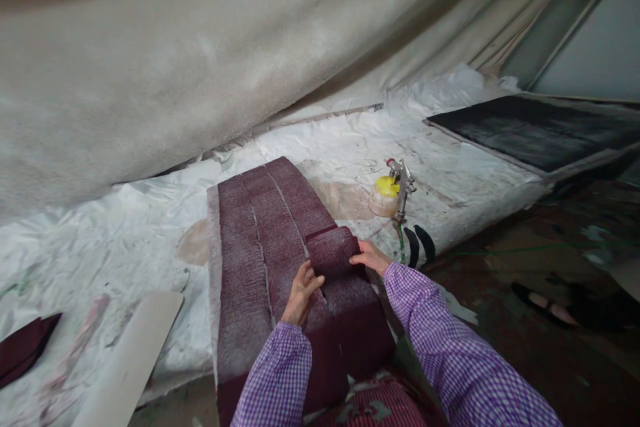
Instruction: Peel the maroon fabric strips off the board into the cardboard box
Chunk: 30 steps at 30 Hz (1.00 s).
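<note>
Long maroon fabric strips (240, 233) lie side by side on a board, their upper sides coated in a whitish film. A smaller maroon fabric piece (332, 250) is raised and curled over the rightmost strip. My right hand (371, 257) pinches its right edge, thumb on top and fingers behind. At its lower left edge, my left hand (301, 292) is closed, thumb against fingers, holding the same piece. The fingertips under the fabric are hidden.
A spray gun (407, 183) with a yellow-lidded cup (385, 197) stands right of the board, beside two black curved pieces (419, 245). A black panel (535, 127) lies at far right. Left are a pale board (133, 360) and dark maroon fabric (27, 347). A cloth (150, 67) hangs behind.
</note>
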Available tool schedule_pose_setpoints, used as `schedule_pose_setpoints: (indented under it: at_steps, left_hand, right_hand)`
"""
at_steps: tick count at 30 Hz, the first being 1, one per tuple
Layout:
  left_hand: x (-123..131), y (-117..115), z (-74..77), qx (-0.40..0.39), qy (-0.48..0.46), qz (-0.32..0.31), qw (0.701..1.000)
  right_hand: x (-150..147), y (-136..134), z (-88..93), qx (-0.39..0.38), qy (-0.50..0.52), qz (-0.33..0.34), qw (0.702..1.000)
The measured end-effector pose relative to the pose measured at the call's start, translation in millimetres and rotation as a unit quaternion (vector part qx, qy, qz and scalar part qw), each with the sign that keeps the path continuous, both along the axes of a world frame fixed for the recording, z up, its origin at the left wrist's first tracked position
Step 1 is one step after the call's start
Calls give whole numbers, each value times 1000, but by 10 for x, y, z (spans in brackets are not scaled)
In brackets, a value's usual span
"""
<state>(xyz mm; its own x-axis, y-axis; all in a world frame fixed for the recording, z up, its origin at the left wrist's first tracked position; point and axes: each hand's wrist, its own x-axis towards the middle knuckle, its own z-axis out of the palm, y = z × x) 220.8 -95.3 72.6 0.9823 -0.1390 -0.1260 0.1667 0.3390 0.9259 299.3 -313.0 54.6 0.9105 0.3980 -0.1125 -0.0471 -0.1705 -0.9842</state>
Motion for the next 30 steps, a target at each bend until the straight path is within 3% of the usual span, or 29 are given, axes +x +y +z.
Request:
schedule_pose_setpoints:
  at_steps: [4, 7, 13, 18, 23, 30]
  left_hand:
    - [61, -71, -222, 16, 15, 27, 999]
    - [76, -173, -285, 41, 7, 60, 997]
    - [-107, -285, -120, 59, -18, 100, 993]
    - [-245, -277, 51, 38, -26, 88, 995]
    - [-307, -309, 86, 12, -16, 56, 998]
    - [-150, -398, -112, -33, 10, 135, 990]
  right_hand:
    - [6, 25, 40, 6, -1, -15, 1000]
    - [-65, 40, 128, 9, -7, -27, 1000]
    - [-395, 43, 490, 22, -24, -41, 999]
    - [-500, 20, 710, 30, -32, -45, 998]
    - [-319, 28, 573, 36, -9, -54, 998]
    - [-307, -212, 341, 98, 23, 16, 995]
